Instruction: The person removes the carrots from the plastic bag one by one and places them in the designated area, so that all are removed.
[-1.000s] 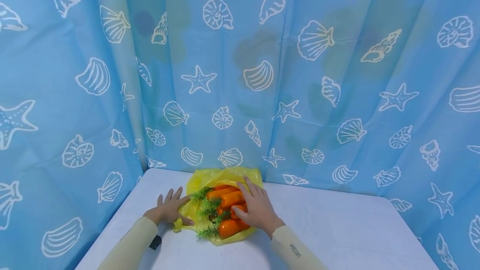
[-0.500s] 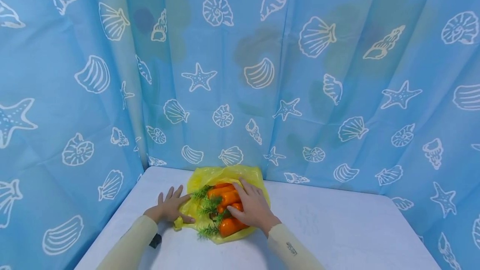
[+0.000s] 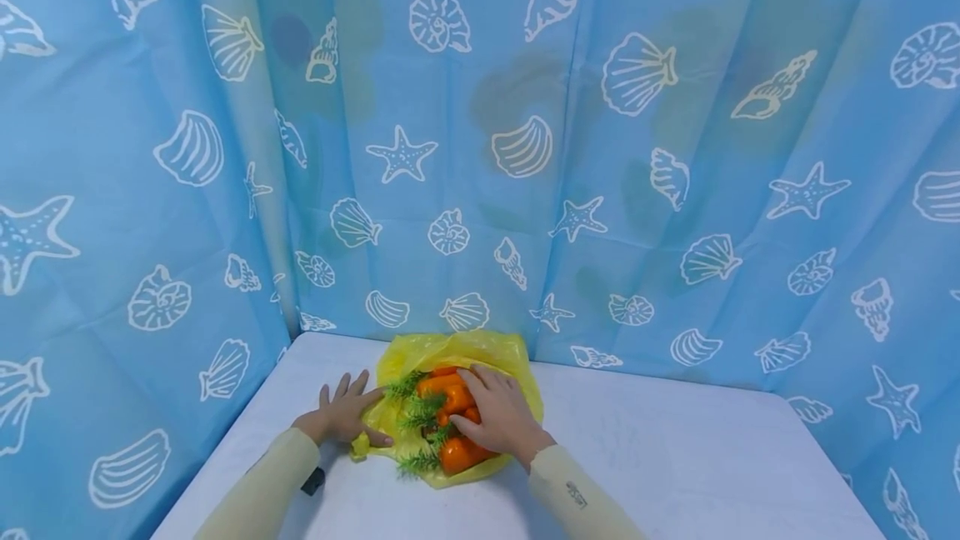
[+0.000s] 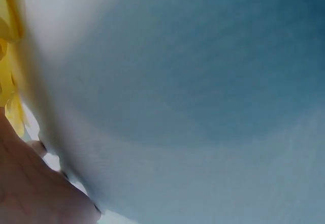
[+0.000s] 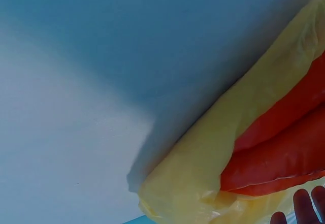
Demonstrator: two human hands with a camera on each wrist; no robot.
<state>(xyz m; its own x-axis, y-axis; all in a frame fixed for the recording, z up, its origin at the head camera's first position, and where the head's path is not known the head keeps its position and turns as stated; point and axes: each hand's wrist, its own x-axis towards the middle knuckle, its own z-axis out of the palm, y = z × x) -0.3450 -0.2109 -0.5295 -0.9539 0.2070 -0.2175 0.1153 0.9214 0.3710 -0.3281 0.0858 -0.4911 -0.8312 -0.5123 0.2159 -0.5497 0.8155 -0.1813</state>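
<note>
Several orange carrots with feathery green tops lie bunched on a spread yellow plastic bag in the head view. My left hand rests at the bag's left edge, fingers spread, near a knotted corner of the plastic. Over the right side of the carrots lies my right hand, its fingers extended and thumb apart, covering part of them. The right wrist view shows smooth carrot bodies within the bag's folded rim, fingertips just beyond. Only a strip of bag shows in the left wrist view.
A white-covered table carries the bag near its back edge. Blue curtains with white seashell prints hang behind and along both sides. A small black object sits by the left forearm.
My right hand has slid leftward over the carrots, covering more of them and uncovering the bag's right edge. My left hand stays at the bag's left edge.
</note>
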